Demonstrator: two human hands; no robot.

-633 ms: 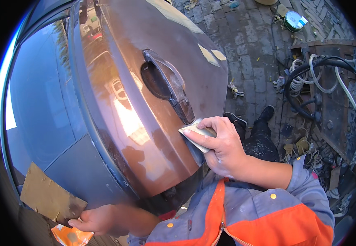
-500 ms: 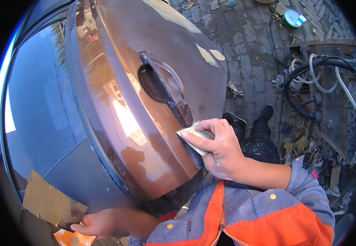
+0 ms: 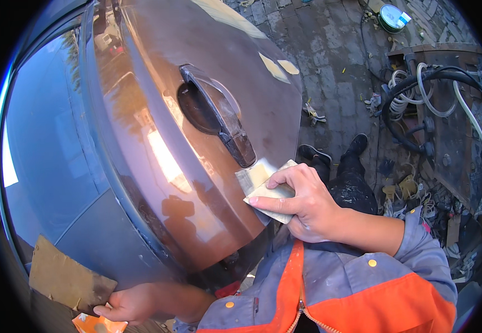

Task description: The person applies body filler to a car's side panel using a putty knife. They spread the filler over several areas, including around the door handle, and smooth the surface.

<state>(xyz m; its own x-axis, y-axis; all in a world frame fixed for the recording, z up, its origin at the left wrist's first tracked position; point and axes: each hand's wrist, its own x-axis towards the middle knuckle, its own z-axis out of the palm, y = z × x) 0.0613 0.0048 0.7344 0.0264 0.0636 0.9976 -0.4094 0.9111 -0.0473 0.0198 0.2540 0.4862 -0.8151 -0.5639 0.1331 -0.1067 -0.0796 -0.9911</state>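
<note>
My right hand [image 3: 307,202] grips a folded piece of sandpaper [image 3: 269,201], pale on the outside, between thumb and fingers. It rests against the brown car door [image 3: 213,222], below the door handle [image 3: 230,125]. A whitish sanded patch [image 3: 250,176] shows between the handle's lower end and the sandpaper. At the lower left, my left hand [image 3: 132,302] pinches the corner of a brown rectangular sheet [image 3: 69,277], worn at its edges. An orange packet [image 3: 99,323] shows just under that hand; whether the fingers touch it I cannot tell.
The car window [image 3: 49,150] lies along the left. Cream filler patches [image 3: 274,66] mark the door's far end. To the right, coiled hoses [image 3: 402,100] lie on a rusty metal stand [image 3: 452,155]. A round can [image 3: 393,19] sits on the brick paving [image 3: 335,83] at the far right.
My right hand has slid the sandpaper a little away from the handle, uncovering the whitish patch. My left hand still holds the brown sheet, and the view has shifted slightly.
</note>
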